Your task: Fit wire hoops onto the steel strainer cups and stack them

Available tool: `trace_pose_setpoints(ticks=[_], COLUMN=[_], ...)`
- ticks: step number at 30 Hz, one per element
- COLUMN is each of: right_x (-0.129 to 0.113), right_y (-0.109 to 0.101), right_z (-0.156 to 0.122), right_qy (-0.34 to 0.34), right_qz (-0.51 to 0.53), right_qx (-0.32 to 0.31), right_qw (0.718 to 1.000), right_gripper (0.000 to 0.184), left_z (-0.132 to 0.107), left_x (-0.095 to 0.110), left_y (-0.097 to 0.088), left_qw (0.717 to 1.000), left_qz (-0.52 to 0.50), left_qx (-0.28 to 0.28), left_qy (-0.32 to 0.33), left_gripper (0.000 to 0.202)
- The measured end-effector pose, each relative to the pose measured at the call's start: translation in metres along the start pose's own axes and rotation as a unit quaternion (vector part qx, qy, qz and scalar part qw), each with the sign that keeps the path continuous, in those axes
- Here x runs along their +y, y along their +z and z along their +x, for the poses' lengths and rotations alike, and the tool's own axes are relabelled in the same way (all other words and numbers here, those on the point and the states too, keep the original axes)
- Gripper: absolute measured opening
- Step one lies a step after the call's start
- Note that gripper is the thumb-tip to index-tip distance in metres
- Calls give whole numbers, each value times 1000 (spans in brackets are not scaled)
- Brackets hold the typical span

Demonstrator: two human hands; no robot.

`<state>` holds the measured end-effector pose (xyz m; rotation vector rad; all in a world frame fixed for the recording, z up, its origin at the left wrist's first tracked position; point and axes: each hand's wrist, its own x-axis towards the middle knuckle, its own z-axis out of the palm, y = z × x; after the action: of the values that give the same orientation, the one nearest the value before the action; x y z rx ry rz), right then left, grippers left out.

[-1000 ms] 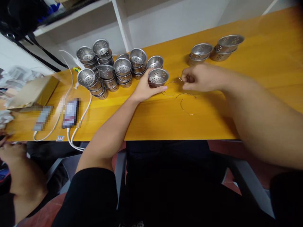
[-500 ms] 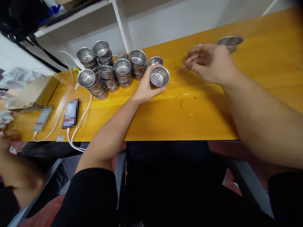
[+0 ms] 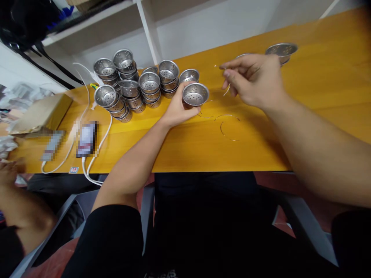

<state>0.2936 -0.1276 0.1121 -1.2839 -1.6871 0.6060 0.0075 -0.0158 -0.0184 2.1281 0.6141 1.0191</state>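
Observation:
My left hand [image 3: 176, 108] is wrapped round a small perforated steel cup [image 3: 194, 94] that sits on the orange table [image 3: 179, 146]. My right hand [image 3: 255, 79] hovers above the table to the right of the cup, its fingers pinching a thin curved wire handle [image 3: 225, 79]. More loose wire handles [image 3: 228, 127] lie on the table just in front of the cup.
Several stacks of steel cups [image 3: 130, 85] stand at the back left. Another perforated cup [image 3: 281, 50] sits behind my right hand. A phone [image 3: 86, 139] and white cables [image 3: 95, 154] lie at the left. Another person's hand [image 3: 10, 173] shows at the left edge.
My right hand lifted from the table with a wire handle and moved up and back. My left hand tilted the cup, then set it level again.

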Motion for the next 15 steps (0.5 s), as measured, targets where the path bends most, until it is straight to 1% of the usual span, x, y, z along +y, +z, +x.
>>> trace_pose_setpoints(ticks=[2,4,5,7,9,11,12,13,15], right_x=[-11,-20,-22,-22,-14,-1,7,14,25], right_y=[3,7,9,14,20,26,28,30,33], right_z=[-6,-10,-12,-12,-10,-7,-5,-4,-2], right_qy=[9,14,14,11,-1,-36,-64,-89,-112], right_qz=[-26,-65,-92,-155,-197,-192,-173,-152,-122], right_qx=[-30,-55,-69,-99,-114,-92,-63,-43,-17], right_qw=[999,996,993,983,974,976,981,983,986], right_gripper=[66,59,59,66,73,75,73,70,64], left_z=[-1,-1,-1,-2,-3,-5,-6,-8,-10], left_x=[7,11,11,12,12,15,18,22,29], left_y=[2,5,7,10,13,16,17,17,18], left_qw=[1000,999,999,999,999,999,999,999,1000], left_qz=[-7,-15,-18,-22,-22,-17,-12,-7,2], left_qx=[3,-6,-16,-32,-31,-21,-18,-18,-19], left_qy=[-20,-33,-35,-35,-39,-39,-36,-31,-23], left_gripper=[100,100,103,108,110,107,106,104,103])
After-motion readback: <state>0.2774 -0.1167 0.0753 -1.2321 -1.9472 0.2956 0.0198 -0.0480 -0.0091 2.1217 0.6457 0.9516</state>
